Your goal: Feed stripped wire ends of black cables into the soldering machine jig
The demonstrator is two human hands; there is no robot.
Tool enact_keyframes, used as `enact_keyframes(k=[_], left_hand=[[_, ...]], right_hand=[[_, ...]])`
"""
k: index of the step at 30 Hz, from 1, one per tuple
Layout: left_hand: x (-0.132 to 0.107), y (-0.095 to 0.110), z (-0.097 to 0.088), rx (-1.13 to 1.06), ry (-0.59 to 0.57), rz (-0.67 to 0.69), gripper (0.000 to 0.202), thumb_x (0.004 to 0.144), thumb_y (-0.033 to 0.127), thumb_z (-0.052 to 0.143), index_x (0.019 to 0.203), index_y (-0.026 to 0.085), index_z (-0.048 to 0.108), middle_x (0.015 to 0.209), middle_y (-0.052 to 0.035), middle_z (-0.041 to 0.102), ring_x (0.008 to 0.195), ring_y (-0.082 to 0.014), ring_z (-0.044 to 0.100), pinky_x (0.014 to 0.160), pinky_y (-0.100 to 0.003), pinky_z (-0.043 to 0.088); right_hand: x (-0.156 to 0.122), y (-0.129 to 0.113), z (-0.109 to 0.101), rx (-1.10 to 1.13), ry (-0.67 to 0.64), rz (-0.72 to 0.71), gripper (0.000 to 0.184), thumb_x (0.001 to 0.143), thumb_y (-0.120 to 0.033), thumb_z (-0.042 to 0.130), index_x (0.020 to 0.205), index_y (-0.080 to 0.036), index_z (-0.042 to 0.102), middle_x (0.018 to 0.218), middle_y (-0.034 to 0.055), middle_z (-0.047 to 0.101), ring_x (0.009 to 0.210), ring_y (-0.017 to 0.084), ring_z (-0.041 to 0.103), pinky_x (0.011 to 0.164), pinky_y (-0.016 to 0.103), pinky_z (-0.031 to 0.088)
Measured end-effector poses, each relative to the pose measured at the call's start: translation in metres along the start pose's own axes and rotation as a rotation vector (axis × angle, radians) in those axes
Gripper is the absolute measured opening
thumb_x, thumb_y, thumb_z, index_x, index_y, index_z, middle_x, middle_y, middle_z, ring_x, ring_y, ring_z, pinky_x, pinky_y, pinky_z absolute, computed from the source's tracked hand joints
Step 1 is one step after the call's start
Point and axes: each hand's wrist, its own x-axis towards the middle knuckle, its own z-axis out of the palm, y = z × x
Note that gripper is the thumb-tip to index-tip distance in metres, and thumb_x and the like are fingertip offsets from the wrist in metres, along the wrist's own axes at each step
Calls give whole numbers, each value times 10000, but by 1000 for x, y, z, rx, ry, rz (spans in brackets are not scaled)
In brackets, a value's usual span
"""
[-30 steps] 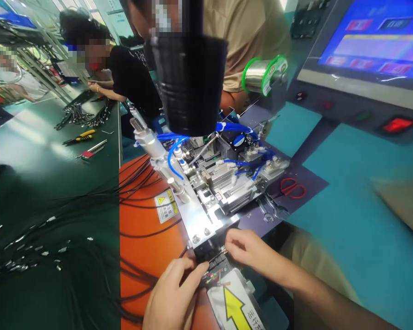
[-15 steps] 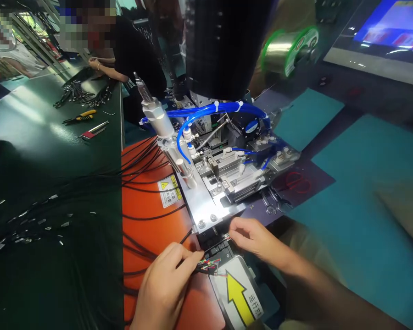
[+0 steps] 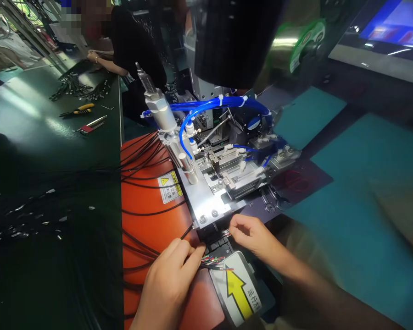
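Note:
My left hand [image 3: 174, 270] is closed around black cables, whose stripped ends fan out as thin coloured wires [image 3: 213, 260] past the fingertips. These wire ends lie over a white plate with a yellow arrow [image 3: 239, 293]. My right hand [image 3: 249, 233] pinches at the tip of a small wire end or connector [image 3: 226, 233] at the black fixture [image 3: 220, 247], just under the front edge of the machine's metal plate [image 3: 206, 201]. Its fingertips hide part of that piece, so its exact kind is unclear.
Black cables [image 3: 141, 213] run across the orange surface [image 3: 179, 220] to the dark green table [image 3: 72, 151]. Blue air hoses [image 3: 206, 104] arch over the machine. A solder wire spool [image 3: 296, 46] sits behind; wrenches [image 3: 273, 201] lie right. A person in black [image 3: 137, 50] works at the far table.
The view has shifted slightly. My left hand has moved a little, and the coloured wire ends reach slightly farther right. My right hand stays at the fixture, fingers still pinched.

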Motion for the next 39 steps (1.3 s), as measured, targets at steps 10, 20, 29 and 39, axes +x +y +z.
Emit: enact_keyframes(k=[10,20,29,39], left_hand=[[0,2,0,36,-15,-5,359,932,138,240,917,122,598,689,-38,457,603,-146,445,492,-230,339],[-2,4,2,131,87,-88,328,888,75,344,1141,139,543,941,-121,534,856,-249,448,691,-392,386],[-3,13,6,141,106,-88,337,889,70,352,1174,127,524,983,-122,542,898,-251,457,724,-414,426],[-15,22,-2,164,117,-91,413,869,19,283,1259,57,412,1177,-180,466,1112,-293,394,871,-442,378]], right_hand=[[1,4,3,42,30,19,166,715,-253,424,566,-181,420,523,-34,416,502,109,390,479,223,298],[-21,-2,-6,-99,250,-87,263,847,-255,380,592,-195,398,563,-25,427,539,126,415,516,242,322],[-46,-39,9,-334,57,-477,118,856,-269,534,915,-170,559,821,50,564,777,205,473,700,335,364],[-41,-34,15,-317,120,-459,156,874,-106,473,783,-169,583,713,26,551,672,160,480,621,288,356]])
